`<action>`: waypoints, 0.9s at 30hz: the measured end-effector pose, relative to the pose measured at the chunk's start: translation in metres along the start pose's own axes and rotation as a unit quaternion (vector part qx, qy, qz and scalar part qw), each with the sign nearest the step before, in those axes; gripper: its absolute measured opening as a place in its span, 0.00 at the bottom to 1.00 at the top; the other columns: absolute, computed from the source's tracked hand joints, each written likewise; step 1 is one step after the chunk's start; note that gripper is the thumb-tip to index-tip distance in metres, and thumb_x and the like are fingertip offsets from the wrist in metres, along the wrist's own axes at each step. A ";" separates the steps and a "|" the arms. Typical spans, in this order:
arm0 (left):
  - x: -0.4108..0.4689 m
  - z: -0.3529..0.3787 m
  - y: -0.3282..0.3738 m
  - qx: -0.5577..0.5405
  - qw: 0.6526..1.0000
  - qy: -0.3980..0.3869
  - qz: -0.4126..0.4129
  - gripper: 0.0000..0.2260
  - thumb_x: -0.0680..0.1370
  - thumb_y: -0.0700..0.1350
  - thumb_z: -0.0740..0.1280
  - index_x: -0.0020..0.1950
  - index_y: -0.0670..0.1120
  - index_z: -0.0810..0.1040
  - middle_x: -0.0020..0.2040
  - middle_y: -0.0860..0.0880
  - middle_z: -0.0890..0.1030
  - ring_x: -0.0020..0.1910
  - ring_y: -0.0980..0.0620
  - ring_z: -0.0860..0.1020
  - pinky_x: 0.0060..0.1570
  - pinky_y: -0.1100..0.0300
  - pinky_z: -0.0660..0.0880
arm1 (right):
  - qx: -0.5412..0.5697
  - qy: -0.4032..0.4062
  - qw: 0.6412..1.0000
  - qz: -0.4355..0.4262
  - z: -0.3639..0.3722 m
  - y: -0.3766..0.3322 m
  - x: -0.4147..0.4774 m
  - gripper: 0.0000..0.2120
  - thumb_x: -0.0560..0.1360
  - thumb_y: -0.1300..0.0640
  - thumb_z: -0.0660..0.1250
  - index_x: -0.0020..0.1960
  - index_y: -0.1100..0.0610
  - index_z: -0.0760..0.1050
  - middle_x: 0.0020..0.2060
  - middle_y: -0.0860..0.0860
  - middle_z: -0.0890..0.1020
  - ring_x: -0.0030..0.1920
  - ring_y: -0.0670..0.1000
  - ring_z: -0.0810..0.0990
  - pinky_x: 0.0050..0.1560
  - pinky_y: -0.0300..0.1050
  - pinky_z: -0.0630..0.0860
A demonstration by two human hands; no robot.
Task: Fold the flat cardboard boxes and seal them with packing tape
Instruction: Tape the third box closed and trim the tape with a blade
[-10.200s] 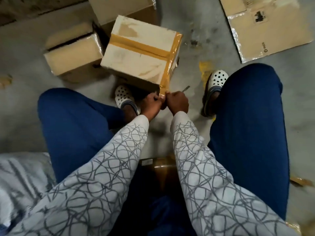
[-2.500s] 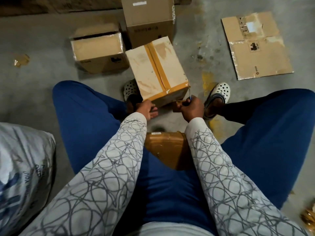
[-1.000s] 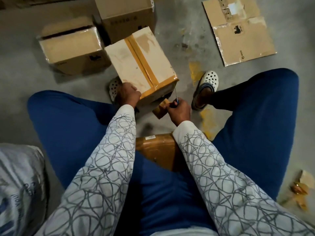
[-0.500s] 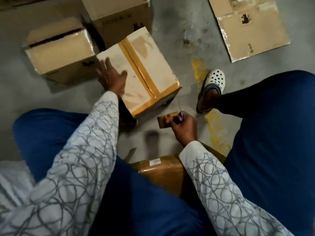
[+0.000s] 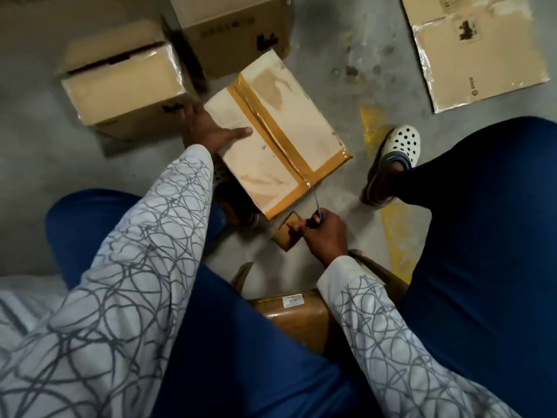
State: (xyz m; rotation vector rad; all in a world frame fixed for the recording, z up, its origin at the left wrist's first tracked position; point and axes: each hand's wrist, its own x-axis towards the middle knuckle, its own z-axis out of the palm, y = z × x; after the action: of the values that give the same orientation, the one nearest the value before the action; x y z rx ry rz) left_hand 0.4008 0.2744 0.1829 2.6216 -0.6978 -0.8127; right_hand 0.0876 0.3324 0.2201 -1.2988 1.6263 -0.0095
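Cardboard, stiff and probably light: the taped box (image 5: 271, 140) sat mid-scene on the floor (image 5: 346, 31). Left hand (image 5: 208, 131) gripped its far-left edge, the sound hold; right hand (image 5: 324, 236) pinched a blade (image 5: 317, 205).

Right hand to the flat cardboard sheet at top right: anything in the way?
Yes. The right foot's white clog sits on the floor roughly on the straight line from the right hand to the flat cardboard sheet. The hand's fingers also grip a thin blade and a tape scrap. Beyond the clog, bare floor.
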 end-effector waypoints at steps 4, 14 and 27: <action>-0.037 0.000 -0.003 -0.009 0.999 -0.020 -0.047 0.71 0.47 0.76 0.76 0.81 0.43 0.54 0.80 0.43 0.55 0.80 0.41 0.50 0.77 0.48 0.56 | -0.001 -0.079 0.994 0.077 0.001 0.000 0.003 0.09 0.69 0.59 0.73 0.37 0.53 0.72 0.43 0.55 0.82 0.46 0.56 0.81 0.46 0.47 0.78; -0.109 0.007 -0.019 0.117 0.986 -0.010 -0.116 0.61 0.60 0.83 0.60 0.73 0.34 0.65 0.72 0.36 0.68 0.73 0.36 0.62 0.72 0.45 0.58 | 0.076 -0.023 0.988 0.133 -0.011 0.007 0.017 0.05 0.72 0.62 0.72 0.46 0.62 0.78 0.41 0.56 0.81 0.43 0.55 0.80 0.37 0.39 0.73; -0.140 0.037 0.041 -0.035 0.988 -0.110 -0.101 0.43 0.73 0.68 0.68 0.75 0.37 0.65 0.72 0.41 0.72 0.70 0.40 0.72 0.66 0.53 0.69 | 0.185 0.097 0.974 0.092 -0.007 0.012 0.030 0.13 0.62 0.47 0.71 0.32 0.54 0.71 0.34 0.53 0.82 0.43 0.61 0.84 0.48 0.59 0.82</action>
State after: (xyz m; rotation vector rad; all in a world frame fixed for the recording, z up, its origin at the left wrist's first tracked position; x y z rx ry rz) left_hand 0.2634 0.3090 0.2329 2.5920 -0.4518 -1.1771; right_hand 0.0770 0.3123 0.1967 -0.8804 1.8028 -0.3201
